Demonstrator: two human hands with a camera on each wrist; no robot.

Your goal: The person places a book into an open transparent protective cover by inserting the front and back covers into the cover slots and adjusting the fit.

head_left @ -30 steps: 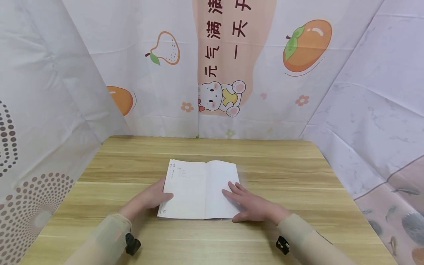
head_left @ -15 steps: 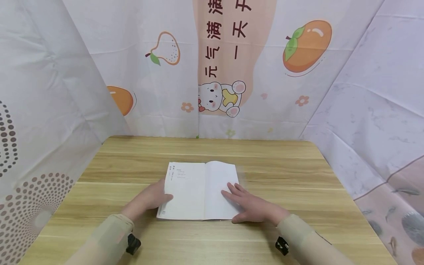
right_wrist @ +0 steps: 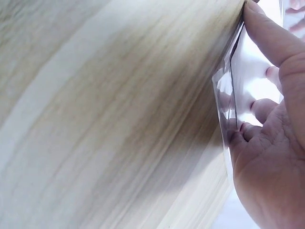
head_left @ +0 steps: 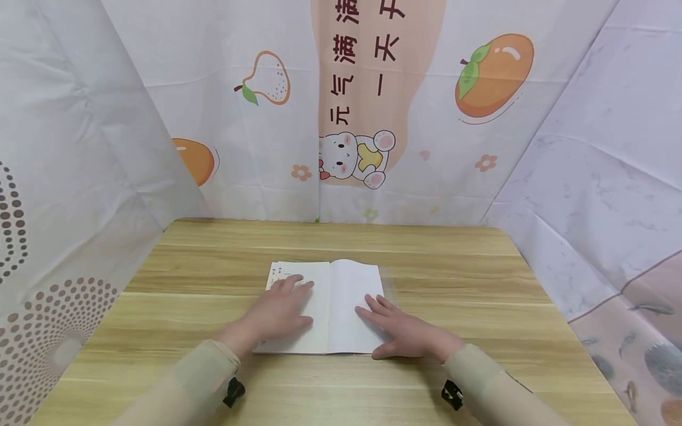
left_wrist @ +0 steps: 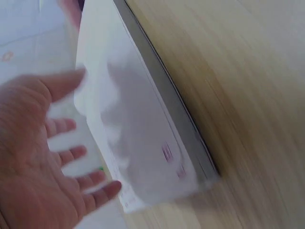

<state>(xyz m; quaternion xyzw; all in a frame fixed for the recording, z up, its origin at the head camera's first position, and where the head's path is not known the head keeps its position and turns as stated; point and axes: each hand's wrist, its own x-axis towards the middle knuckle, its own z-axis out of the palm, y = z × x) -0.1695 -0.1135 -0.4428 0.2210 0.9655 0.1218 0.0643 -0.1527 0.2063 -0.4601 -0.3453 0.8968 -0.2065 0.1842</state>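
A book [head_left: 341, 319] lies spread on the wooden table, its left page faintly printed and its right page blank white. Over the left page hovers my left hand [head_left: 277, 313], fingers spread; in the left wrist view the palm [left_wrist: 28, 157] is above the paper and casts a finger-shaped shadow on the page [left_wrist: 143, 138]. My right hand [head_left: 405, 328] rests with extended fingers on the right page near its outer edge, the thumb at the lower corner. In the right wrist view, a clear plastic cover edge [right_wrist: 224, 95] shows beside the right hand [right_wrist: 271, 148].
The wooden table [head_left: 453, 260] extends around the book on all sides. Behind it hangs a white curtain [head_left: 240, 148] with printed fruit and characters, and more cloth drapes both sides. A small black device [head_left: 234, 391] sits at the left wrist, another [head_left: 453, 394] at the right.
My left hand has let go of the book's left edge and moved right, over the left page. The book has slid slightly toward me. My right hand stays in nearly the same place.
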